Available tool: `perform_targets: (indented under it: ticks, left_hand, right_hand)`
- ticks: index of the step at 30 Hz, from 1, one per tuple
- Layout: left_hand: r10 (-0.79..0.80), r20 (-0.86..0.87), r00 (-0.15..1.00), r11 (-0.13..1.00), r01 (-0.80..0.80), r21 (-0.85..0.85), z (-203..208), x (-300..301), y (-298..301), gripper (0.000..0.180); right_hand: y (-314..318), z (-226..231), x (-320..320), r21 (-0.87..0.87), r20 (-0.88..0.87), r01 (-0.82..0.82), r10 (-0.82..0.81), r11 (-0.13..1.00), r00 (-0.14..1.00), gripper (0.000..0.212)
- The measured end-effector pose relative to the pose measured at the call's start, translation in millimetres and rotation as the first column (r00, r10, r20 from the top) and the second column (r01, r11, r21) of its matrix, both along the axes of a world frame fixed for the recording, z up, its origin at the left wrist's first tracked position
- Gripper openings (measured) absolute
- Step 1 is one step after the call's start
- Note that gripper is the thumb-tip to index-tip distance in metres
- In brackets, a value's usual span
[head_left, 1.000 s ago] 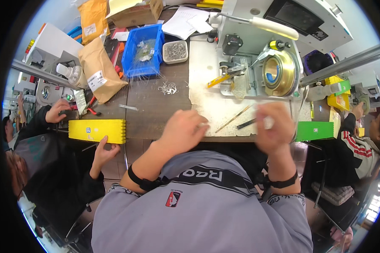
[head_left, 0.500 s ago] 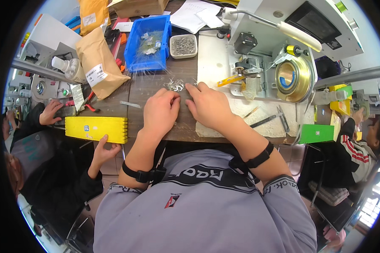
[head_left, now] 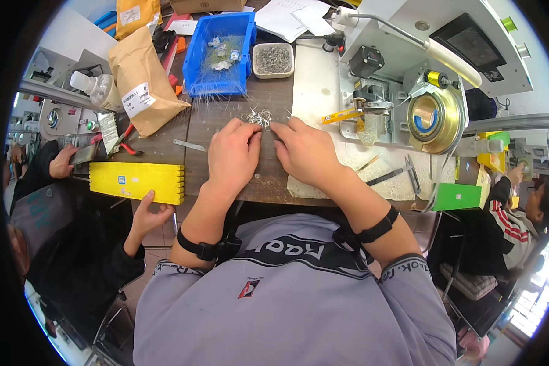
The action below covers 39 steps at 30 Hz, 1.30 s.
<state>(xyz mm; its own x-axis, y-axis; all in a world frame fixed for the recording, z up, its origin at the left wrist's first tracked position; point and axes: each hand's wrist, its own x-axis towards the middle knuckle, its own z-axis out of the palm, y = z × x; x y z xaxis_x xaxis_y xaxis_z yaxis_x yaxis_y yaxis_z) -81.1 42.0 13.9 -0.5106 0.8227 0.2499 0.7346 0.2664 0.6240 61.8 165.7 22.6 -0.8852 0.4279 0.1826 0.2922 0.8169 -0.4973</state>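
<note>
A small pile of shiny fish hooks lies on the dark table in front of me. My left hand rests at the near left of the pile with its fingers curled closed; whatever is between the fingertips is hidden. Reaching in from the right, my right hand has its index finger stretched to the edge of the hooks, thumb apart from it. One loose hook lies just beyond the right knuckles. Behind the pile stands a white tray full of similar hooks.
A blue bin holds bundles of clear line. At right stand a machine with a spool of line and tweezers. A paper bag and metal strip lie left. A neighbour's hand touches a yellow box.
My hands stay at the hooks, with small finger shifts, and the pile looks slightly rearranged. The whole view has shifted a little. At far left, the neighbour's other hand has moved slightly left.
</note>
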Motion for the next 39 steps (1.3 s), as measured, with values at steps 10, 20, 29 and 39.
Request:
perform_targets:
  ticks: [10,20,29,39]
  left_hand:
    - [-0.02,-0.014,1.0,0.999,0.021,0.025,-0.3,-0.1,-2.8,0.009]
    - [-0.032,-0.004,0.999,0.999,0.032,0.006,-0.8,-0.5,0.1,0.01]
    - [-0.02,-0.109,0.994,1.0,0.021,0.005,0.2,-0.3,5.1,0.009]
    - [-0.022,-0.13,0.991,0.97,-0.011,-0.244,49.2,5.8,-24.9,0.007]
  right_hand:
    - [-0.1,-1.3,3.7,-0.038,-0.066,-0.03,0.027,0.999,0.997,0.02]
    - [1.5,-5.7,-1.0,0.066,-0.023,-0.025,0.026,0.998,0.999,0.03]
    - [0.8,-2.2,-2.4,0.057,-0.007,-0.033,0.034,0.998,0.999,0.032]
    - [3.0,28.1,18.6,-0.043,-0.104,0.028,-0.032,0.999,0.994,0.021]
